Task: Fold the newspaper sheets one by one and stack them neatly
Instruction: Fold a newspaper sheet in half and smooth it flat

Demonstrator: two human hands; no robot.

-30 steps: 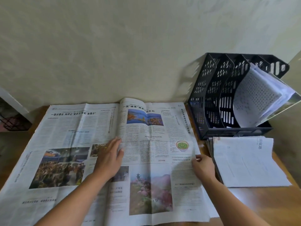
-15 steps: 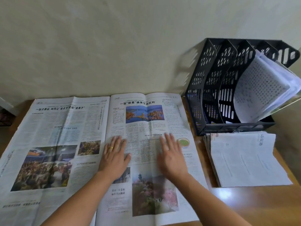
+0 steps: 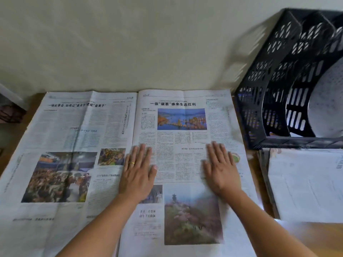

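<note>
Newspaper (image 3: 89,138) lies spread open on the table (image 3: 306,238), far edge at the wall. Both hands flat on its right page, fingers straight, gripping nothing: left hand (image 3: 138,175) just right of the centre crease, right hand (image 3: 220,169) near the page's right edge. Folded stack (image 3: 306,184) sits right of the sheet, just in front of a black file rack (image 3: 269,86) holding papers.

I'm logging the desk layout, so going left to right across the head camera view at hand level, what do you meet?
Left newspaper page → left hand, flat on the paper → right hand, flat on the right page → bare strip of table → stack of folded papers. The black file rack stands behind that stack.
</note>
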